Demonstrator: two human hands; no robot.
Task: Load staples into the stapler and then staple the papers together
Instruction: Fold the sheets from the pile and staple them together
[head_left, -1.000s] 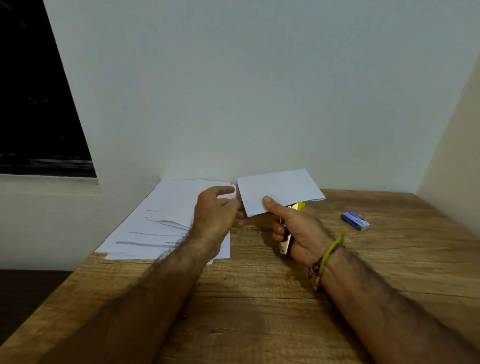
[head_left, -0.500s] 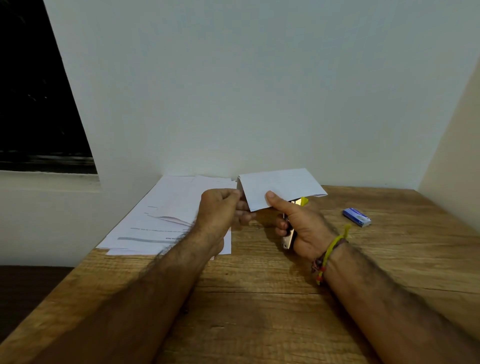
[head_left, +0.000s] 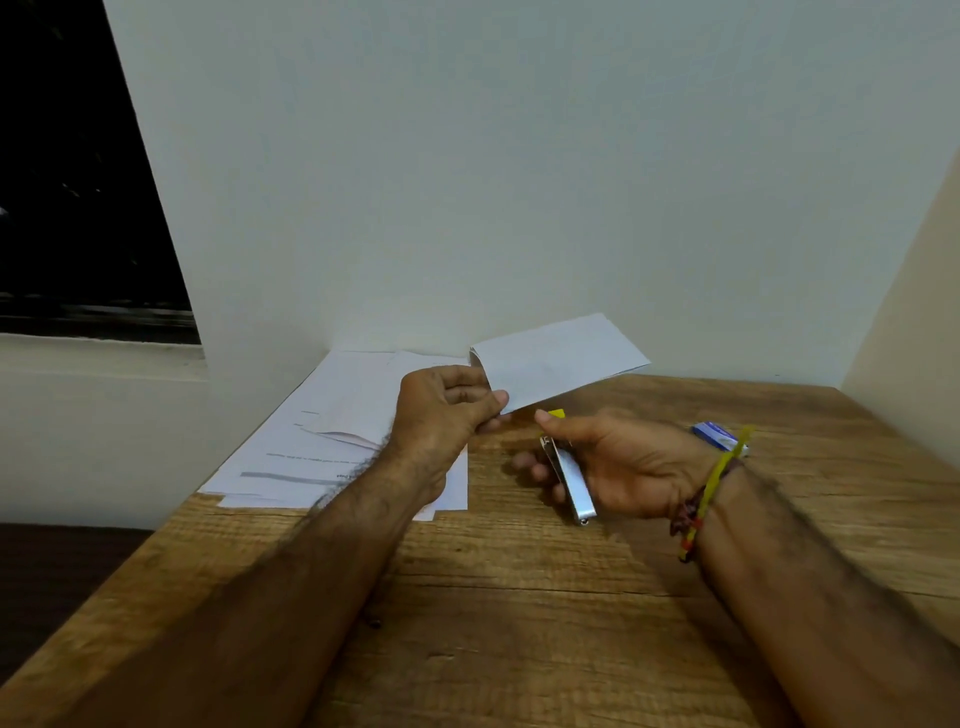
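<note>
Staple box (head_left: 716, 434) behind right wrist; left hand (head_left: 441, 415) pinches folded paper (head_left: 556, 361); right hand (head_left: 618, 467) grips stapler (head_left: 569, 480).

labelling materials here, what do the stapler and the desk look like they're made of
Stapler: looks like bright polished metal, given its silvery sheen, with a yellow, probably plastic, tip. Desk: wood or wood-look laminate, matte, with visible brown grain lines; which one cannot be told.

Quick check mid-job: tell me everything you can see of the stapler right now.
The stapler is a slim, silvery metal bar with a yellow front tip, held off the wooden table in the right hand, fingers curled round it and thumb along its top. Its tip points toward the folded papers, just short of their near corner, not touching them.
</note>
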